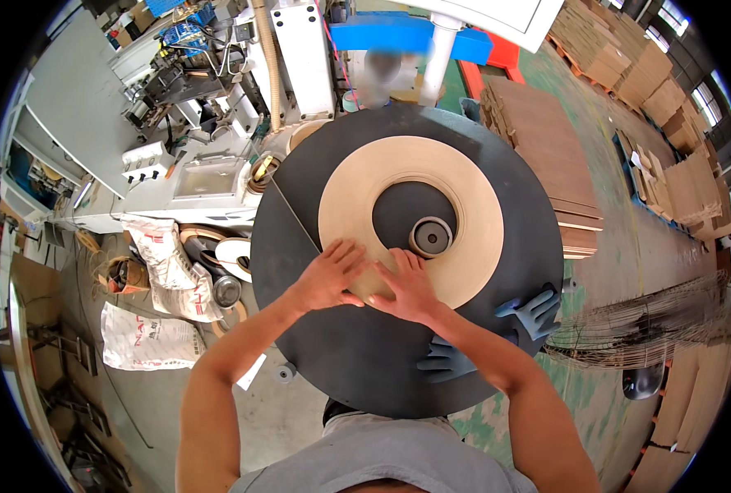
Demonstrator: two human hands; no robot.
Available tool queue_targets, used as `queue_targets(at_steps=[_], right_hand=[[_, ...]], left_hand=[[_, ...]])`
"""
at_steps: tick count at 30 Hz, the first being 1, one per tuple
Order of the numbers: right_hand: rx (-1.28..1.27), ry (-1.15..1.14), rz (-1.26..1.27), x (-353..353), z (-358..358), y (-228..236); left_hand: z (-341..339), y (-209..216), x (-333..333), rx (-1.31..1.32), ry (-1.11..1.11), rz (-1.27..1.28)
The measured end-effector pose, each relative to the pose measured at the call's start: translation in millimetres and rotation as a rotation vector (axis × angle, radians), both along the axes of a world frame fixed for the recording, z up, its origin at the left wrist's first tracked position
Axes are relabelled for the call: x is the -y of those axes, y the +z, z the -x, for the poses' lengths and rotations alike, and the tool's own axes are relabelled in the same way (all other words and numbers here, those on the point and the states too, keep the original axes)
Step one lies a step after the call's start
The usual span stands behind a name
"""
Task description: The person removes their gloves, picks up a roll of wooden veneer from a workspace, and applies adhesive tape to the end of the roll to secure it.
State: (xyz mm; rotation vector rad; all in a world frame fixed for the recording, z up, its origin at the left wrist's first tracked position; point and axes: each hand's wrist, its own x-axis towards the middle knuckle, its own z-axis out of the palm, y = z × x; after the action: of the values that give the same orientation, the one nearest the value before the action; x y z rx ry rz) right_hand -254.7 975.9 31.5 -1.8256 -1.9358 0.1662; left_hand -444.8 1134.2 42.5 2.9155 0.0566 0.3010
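Note:
A wide roll of tan edge-banding strip (472, 205) lies flat on a black round disc (357, 361). My left hand (330, 278) rests at the roll's near left edge, fingers stretched out. Close beside it, my right hand (406, 287) lies across the near part of the roll with its fingers spread and thumb pointing left. No object shows in either hand, though what is under the palms is hidden. A thin strip (296, 215) runs edge-on from near my left hand to the disc's upper left. Inside the roll's opening sits a round metal hub (432, 237).
Grey-blue gloves (534, 314) lie on the disc's right side. White printed sacks (156, 333) and loose rolls stand on the floor at left. A machine (209, 177) is at far left. Stacked brown boards (546, 156) stand at right, near a wire bundle (628, 324).

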Motion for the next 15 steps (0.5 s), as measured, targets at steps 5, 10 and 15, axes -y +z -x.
queue_targets(at_steps=[5,10,15], right_hand=[[0.033,0.126,0.018,10,-10,8],[-0.043,-0.031,-0.012,9,-11,0],[-0.019,-0.271,-0.129,-4,9,-7]], left_hand=[[8,-11,40,0.107,0.153,0.037],[-3,-17,87,0.108,0.308,0.097],[-15,-27,131,0.128,0.443,0.048]])
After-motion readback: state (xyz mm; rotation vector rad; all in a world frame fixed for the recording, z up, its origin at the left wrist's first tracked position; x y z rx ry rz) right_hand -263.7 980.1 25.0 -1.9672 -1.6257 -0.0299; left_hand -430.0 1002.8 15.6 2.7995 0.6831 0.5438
